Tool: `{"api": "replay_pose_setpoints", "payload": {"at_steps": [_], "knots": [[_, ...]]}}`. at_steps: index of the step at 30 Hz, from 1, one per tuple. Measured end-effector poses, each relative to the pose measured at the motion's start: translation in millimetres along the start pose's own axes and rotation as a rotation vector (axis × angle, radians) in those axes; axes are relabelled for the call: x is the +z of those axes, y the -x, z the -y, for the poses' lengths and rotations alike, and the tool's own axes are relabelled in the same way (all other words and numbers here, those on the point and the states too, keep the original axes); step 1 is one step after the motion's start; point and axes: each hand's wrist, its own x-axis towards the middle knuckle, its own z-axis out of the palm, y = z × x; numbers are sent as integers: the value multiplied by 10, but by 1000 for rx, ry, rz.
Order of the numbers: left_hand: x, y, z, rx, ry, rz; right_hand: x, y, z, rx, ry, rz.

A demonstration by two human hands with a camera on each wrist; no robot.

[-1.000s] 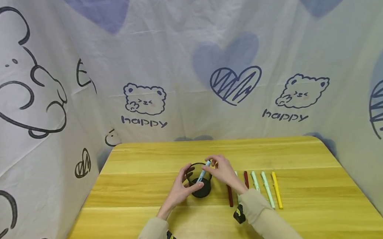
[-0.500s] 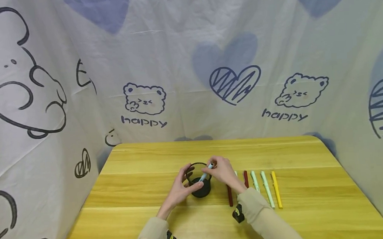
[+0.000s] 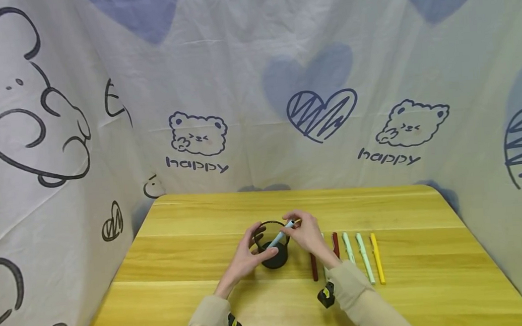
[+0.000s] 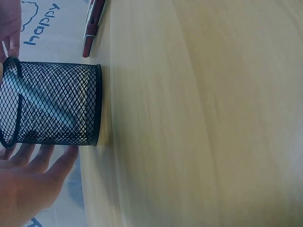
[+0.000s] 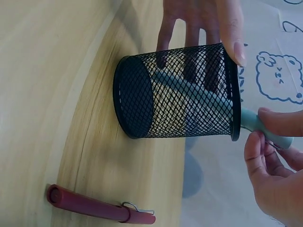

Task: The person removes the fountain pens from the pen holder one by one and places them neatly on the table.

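Observation:
A black mesh pen holder stands upright on the wooden table. My left hand holds it from the left, thumb at the near side and fingers spread along the far side, as the left wrist view also shows on the mesh. My right hand pinches a light blue pen near its top end. Most of that pen slants down inside the holder, its lower part visible through the mesh in the right wrist view, while the upper end leans out over the rim between thumb and fingers.
Right of the holder, several pens lie in a row: a dark red pen, another red one partly behind the right wrist, light green pens and a yellow pen. A printed cloth hangs behind the table.
The blue pen first slid lower in the holder; now its top leans further right and its clip has turned out of the head view. My left hand and the holder stay put.

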Motion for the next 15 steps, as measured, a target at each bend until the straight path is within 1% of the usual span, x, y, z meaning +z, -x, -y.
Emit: {"api": "replay_pose_setpoints", "payload": {"at_steps": [3,10,15], "knots": [[0,0,9,-2,-3,0,-13,10,-14,15,-40,-18],[0,-6,9,2,2,-1,-66,67,-43,106,-150,15],[-5,-3,-3,5,-2,-2,-110,97,-33,116,-219,23]]}}
